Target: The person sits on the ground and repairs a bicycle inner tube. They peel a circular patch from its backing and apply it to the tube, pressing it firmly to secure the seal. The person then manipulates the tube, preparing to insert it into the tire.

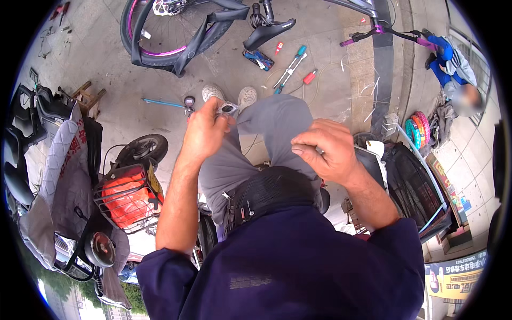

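Note:
My left hand [207, 130] is closed on a small clear plastic packet [228, 109] with something dark and round inside. My right hand [329, 149] is raised over my right thigh, with thumb and forefinger drawn together; anything between them is too small to make out. Ahead of my shoes lies a bicycle with a purple-rimmed wheel [162, 52], a black tyre or tube [205, 37] hanging loosely across it. Its black saddle [269, 34] rests close to the ground. Nearest my left hand on the ground is a round gauge [189, 100] beside a thin blue rod [162, 102].
Teal-handled tools [290, 69], a red-handled piece [310, 77] and a blue-and-black object [258, 60] lie ahead. A wire basket with an orange bag [128, 194] and a small wheel [143, 149] are at left, beside parked scooters. A person in blue [453, 66] is at far right.

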Demonstrator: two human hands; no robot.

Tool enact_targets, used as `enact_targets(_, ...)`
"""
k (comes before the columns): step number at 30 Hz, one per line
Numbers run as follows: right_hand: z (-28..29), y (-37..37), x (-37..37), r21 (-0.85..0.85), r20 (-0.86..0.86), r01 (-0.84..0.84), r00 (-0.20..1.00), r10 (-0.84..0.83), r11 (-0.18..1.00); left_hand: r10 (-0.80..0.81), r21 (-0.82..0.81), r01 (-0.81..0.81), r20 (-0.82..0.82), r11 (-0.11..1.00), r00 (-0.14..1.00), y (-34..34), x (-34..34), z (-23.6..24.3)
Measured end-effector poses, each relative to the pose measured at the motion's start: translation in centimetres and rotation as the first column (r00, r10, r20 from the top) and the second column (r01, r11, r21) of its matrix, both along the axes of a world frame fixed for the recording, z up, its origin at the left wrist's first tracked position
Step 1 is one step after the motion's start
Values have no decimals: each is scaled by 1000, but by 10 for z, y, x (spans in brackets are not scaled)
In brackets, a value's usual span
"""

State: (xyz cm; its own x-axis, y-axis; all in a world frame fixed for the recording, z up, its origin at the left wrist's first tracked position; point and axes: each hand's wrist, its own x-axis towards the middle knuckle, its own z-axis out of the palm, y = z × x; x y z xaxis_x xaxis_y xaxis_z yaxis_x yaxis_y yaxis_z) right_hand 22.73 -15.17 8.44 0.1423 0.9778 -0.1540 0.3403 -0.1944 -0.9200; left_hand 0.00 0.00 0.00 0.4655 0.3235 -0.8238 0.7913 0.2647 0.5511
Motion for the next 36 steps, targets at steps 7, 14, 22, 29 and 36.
enact_targets(7, -282, -104, 37, -593, 190, 180, 978, -81, 785, -513, 380, 385, 334, 841, 791, -26, 51, -250)
enact_targets(14, -559, -162, 111, -503, 433, 220, 901, 23, 836, -497, 418, 354, 309, 837, 811, -42, 106, -380)
enact_targets(22, -692, -142, 1, -315, 595, 298, 802, -57, 901, -303, 292, 240, 193, 926, 933, -45, 45, -384)
enact_targets(29, -700, -115, -2, 44, 506, 588, 684, -525, 808, -254, 299, 176, 247, 938, 935, -29, 12, -405)
enact_targets(36, -677, -148, 29, 5, 345, 728, 642, -685, 685, -284, 328, 198, 240, 924, 928, -38, 16, -405)
